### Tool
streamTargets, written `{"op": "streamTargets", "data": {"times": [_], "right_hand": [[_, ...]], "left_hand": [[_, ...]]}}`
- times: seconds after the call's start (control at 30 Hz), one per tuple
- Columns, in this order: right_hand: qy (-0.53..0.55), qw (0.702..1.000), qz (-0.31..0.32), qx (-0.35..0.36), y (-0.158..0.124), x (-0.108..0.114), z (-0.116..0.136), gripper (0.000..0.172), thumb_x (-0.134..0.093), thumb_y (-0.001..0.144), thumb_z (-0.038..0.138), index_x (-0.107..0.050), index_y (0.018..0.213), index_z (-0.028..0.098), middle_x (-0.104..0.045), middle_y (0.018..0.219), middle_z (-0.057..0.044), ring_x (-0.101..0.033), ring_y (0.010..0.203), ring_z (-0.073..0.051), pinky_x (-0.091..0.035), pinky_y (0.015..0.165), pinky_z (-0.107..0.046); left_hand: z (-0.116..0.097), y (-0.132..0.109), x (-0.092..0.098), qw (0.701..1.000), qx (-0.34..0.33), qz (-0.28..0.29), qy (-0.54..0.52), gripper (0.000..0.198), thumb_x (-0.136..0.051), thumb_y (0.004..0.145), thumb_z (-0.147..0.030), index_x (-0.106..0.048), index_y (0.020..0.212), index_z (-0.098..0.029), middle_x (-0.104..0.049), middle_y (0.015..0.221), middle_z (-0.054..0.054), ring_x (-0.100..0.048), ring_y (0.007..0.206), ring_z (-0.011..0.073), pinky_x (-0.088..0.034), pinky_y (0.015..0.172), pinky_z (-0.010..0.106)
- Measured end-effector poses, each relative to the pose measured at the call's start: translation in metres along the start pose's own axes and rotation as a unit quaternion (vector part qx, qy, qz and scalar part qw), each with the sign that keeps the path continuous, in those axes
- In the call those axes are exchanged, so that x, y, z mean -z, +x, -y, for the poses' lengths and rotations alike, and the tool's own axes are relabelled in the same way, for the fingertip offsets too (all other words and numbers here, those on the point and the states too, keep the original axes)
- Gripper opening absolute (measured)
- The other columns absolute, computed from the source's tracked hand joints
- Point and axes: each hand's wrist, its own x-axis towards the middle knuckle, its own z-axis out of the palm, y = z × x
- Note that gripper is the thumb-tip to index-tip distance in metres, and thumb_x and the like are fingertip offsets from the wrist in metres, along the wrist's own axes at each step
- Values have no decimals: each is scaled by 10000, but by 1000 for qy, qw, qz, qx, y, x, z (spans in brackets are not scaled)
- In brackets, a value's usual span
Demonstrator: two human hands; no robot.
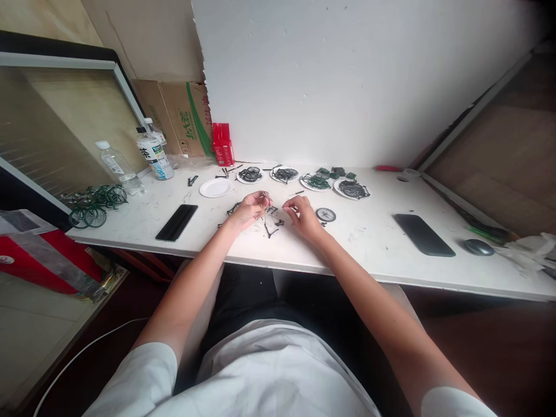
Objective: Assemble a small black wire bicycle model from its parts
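My left hand (251, 211) is closed in a pinch on a small, thin bicycle part that shows pale at the fingertips; its exact shape is too small to tell. A short gap to the right, my right hand (303, 218) has its thumb and forefinger drawn together, and whatever is between them cannot be made out. Below and between the hands lie small black parts (271, 231) on the white table. A toy bicycle wheel (325, 215) with spokes lies flat just right of my right hand.
Behind the hands stand paper plates with wheels (251, 174), dark parts (284, 174), green frames (316, 180) and black parts (353, 189). Assembled green toy bicycles (98, 204), bottles (155, 153) and a phone (177, 222) are left; a dark phone (424, 234) and mouse (478, 247) are right.
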Motion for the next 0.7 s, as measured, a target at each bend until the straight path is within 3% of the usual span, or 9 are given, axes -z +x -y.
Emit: {"op": "streamTargets", "data": {"times": [0.17,0.37,0.7], "right_hand": [[45,997,-51,-40,-13,5,3,255,-537,1079,472,-649,1013,253,-680,1018,-90,-583,982,-273,-503,824,-427],[67,992,-105,-36,-10,5,13,233,-549,1078,450,-656,999,258,-687,1012,-76,-611,985,-260,-511,833,-423],[110,989,-98,-31,-8,10,28,257,-595,1058,483,-680,978,255,-687,980,-67,-638,958,-246,-520,810,-401]], "left_hand": [[3,-2,-8,998,5,15,-54,294,-893,762,-230,-656,910,-138,-634,833,25,-350,518,20,-246,486,187],[9,-5,-18,994,57,60,-73,273,-851,728,-135,-621,875,-144,-604,811,17,-307,504,16,-218,485,190],[16,-7,-21,993,64,89,-53,267,-830,740,-143,-613,893,-155,-632,844,28,-309,496,16,-212,496,203]]}}
